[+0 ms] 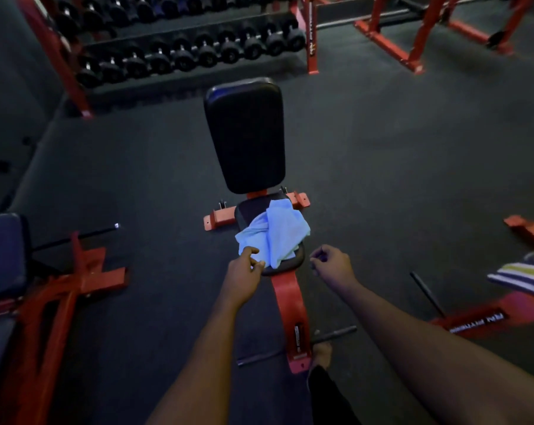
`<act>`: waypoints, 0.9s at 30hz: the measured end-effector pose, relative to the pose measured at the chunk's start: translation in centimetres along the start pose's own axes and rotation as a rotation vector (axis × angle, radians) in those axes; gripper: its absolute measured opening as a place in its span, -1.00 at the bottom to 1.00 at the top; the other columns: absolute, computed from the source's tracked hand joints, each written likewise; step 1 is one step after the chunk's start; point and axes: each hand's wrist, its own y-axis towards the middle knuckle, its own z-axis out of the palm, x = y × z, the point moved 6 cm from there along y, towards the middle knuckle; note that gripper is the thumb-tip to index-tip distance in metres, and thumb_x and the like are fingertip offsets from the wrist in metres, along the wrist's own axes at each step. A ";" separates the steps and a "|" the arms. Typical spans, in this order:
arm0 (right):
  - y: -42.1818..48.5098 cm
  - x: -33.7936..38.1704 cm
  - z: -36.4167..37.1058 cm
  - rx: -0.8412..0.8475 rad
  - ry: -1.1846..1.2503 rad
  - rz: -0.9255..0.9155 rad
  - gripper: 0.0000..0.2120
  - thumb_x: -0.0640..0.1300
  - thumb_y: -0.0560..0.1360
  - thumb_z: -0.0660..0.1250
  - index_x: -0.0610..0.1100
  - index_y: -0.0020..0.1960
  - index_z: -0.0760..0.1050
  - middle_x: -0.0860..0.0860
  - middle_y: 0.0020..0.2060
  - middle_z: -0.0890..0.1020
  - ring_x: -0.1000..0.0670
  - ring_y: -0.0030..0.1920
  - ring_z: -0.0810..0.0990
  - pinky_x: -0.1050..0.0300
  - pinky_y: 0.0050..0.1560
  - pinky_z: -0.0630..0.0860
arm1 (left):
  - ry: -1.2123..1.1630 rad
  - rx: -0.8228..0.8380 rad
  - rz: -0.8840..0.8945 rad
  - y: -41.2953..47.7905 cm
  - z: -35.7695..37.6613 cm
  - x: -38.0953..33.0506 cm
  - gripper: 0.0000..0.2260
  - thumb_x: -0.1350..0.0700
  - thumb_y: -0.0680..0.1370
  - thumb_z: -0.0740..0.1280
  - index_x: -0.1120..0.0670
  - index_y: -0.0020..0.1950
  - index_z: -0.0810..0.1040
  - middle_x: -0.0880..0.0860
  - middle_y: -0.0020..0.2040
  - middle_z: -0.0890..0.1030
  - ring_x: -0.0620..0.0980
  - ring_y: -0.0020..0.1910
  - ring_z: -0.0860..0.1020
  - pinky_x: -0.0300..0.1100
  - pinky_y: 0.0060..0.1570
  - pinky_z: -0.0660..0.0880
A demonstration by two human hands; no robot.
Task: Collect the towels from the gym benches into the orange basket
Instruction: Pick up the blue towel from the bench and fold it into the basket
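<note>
With the towel [274,231] bunched on the seat [248,211], our left hand [244,271] pinching only its near corner and our right hand [333,265] loosely curled, empty, we risk it unfurling onto the floor [382,179].

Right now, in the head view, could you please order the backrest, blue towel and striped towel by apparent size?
1. backrest
2. blue towel
3. striped towel, though cut off by the frame.
</note>
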 end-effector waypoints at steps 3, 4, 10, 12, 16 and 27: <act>8.5 0.0 2.0 0.119 -0.045 0.012 -0.95 -0.18 0.42 0.42 -0.13 -0.12 0.60 -0.07 -0.22 0.67 -0.08 -0.14 0.66 0.08 -0.11 0.58 | 0.003 0.003 -0.105 7.2 2.2 1.9 -0.74 0.05 0.57 0.28 0.04 0.24 0.46 0.10 -0.01 0.62 0.01 -0.09 0.57 -0.21 -0.20 0.41; 11.2 -0.2 2.7 0.159 -0.049 0.025 -0.91 -0.19 0.43 0.42 -0.14 -0.07 0.60 -0.06 -0.15 0.67 -0.06 -0.08 0.64 0.15 -0.12 0.52 | 0.001 0.006 -0.138 9.6 3.2 2.6 -0.74 0.05 0.56 0.29 0.04 0.24 0.47 0.10 -0.01 0.62 0.00 -0.09 0.58 -0.21 -0.19 0.42; 27.3 -3.2 7.5 0.329 -0.159 0.020 -0.41 -0.15 0.41 0.46 -0.11 0.41 0.38 -0.08 0.33 0.51 -0.10 0.31 0.49 0.08 0.22 0.43 | 0.065 0.026 -0.175 23.5 9.1 6.7 -0.69 0.14 0.55 0.30 0.06 0.29 0.47 0.03 0.11 0.59 0.03 0.08 0.58 -0.15 0.03 0.49; 31.8 -4.5 9.2 0.375 -0.216 0.057 -0.19 -0.05 0.38 0.49 -0.02 0.53 0.18 -0.04 0.47 0.37 -0.13 0.44 0.37 -0.18 0.38 0.35 | 0.066 0.042 -0.148 27.8 10.7 7.6 -0.58 0.23 0.53 0.29 0.03 0.38 0.41 0.01 0.29 0.53 -0.01 0.24 0.51 -0.14 0.20 0.45; 35.7 -6.1 12.3 0.524 -0.386 0.048 -0.07 0.08 0.33 0.48 0.08 0.56 0.04 -0.01 0.41 0.43 -0.18 0.42 0.38 -0.32 0.38 0.28 | 0.285 0.149 -0.030 33.8 12.8 7.4 -0.27 0.34 0.44 0.24 -0.04 0.57 0.12 -0.03 0.56 0.19 0.00 0.51 0.21 -0.04 0.41 0.29; 33.5 -3.0 9.1 0.641 -0.072 0.004 -0.79 -0.35 0.30 0.43 -0.11 -0.12 0.63 0.03 -0.22 0.65 0.08 -0.16 0.59 0.01 -0.05 0.60 | 0.776 0.622 -0.046 36.8 14.5 5.0 -0.51 0.10 0.46 0.37 -0.10 0.38 0.40 0.02 0.28 0.45 0.15 0.32 0.28 0.11 0.26 0.23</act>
